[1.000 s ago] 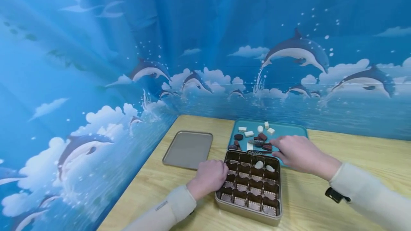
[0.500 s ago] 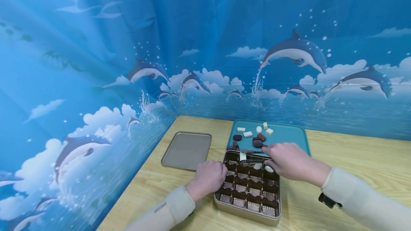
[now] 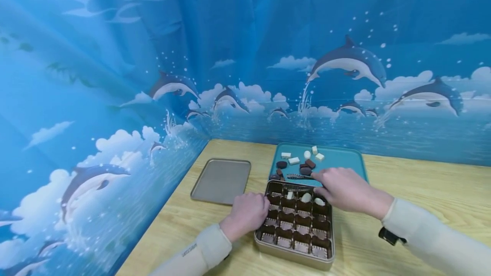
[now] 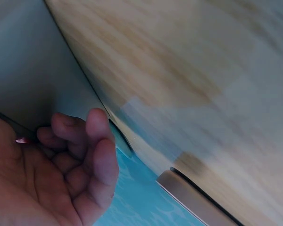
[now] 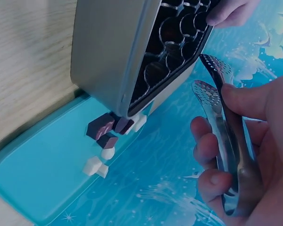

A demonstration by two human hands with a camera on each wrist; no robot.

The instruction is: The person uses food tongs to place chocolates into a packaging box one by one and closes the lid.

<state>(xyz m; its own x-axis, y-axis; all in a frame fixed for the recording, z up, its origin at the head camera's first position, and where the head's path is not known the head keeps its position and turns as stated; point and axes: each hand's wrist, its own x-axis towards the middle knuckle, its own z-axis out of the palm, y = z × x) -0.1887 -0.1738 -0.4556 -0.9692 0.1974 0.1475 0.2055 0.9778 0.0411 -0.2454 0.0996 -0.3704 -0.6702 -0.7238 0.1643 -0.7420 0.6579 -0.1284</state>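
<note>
My right hand [image 3: 347, 191] holds metal tongs [image 5: 233, 125] with perforated tips, which stand apart with nothing between them in the right wrist view. They are over the far row of a tin box [image 3: 293, 260] fitted with a brown divided insert. A white block [image 3: 290, 195] sits in a far-row compartment. Two white oval pieces [image 3: 306, 198] lie in compartments to its right. My left hand [image 3: 248, 212] grips the box's left rim, its fingers curled; the left wrist view shows these fingers [image 4: 101, 165] beside the grey wall.
Behind the box is a teal tray [image 3: 345, 161] bearing several white pieces [image 3: 293, 161] and dark brown pieces [image 3: 310, 164]. A flat grey lid or tray [image 3: 221, 181] lies to the left on the wooden table [image 3: 414, 186]. A dolphin-print curtain [image 3: 245, 54] borders the table.
The tongs carried the white block from the teal tray toward me into a far-row compartment and let go of it there. My left hand has stayed on the rim.
</note>
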